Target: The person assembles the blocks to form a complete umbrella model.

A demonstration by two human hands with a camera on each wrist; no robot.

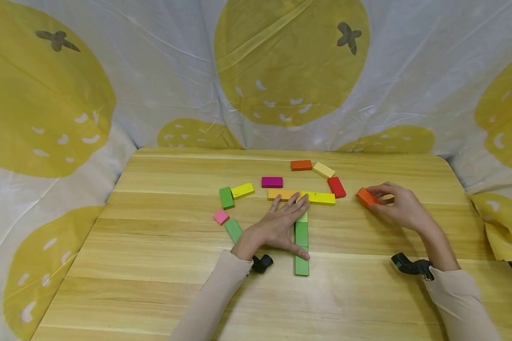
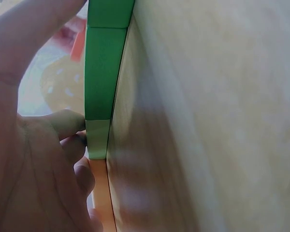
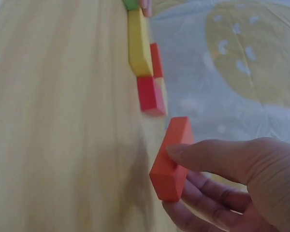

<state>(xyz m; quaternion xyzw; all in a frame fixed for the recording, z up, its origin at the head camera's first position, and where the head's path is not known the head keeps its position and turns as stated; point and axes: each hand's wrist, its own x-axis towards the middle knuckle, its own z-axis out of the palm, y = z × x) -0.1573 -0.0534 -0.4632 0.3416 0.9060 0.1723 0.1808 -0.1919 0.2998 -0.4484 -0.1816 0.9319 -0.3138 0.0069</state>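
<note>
Flat coloured wooden blocks lie on a wooden table point(image 1: 153, 265). My left hand point(image 1: 281, 222) rests flat, fingers spread, beside a line of green blocks point(image 1: 301, 241), its fingertips touching an orange-yellow block point(image 1: 281, 194) and a long yellow block point(image 1: 320, 198). The left wrist view shows the green blocks point(image 2: 104, 72) against the fingers. My right hand point(image 1: 394, 203) pinches an orange block point(image 1: 366, 197) at the table's right; the right wrist view shows the orange block point(image 3: 171, 159) tilted between thumb and fingers.
A red block point(image 1: 336, 187), pale yellow block point(image 1: 324, 170), orange block point(image 1: 301, 165) and magenta block point(image 1: 271, 182) lie behind. At the left are green point(image 1: 226, 197), yellow point(image 1: 242, 190), pink point(image 1: 221, 217) and light green point(image 1: 233, 229) blocks. A lemon-print cloth point(image 1: 256, 71) surrounds the table.
</note>
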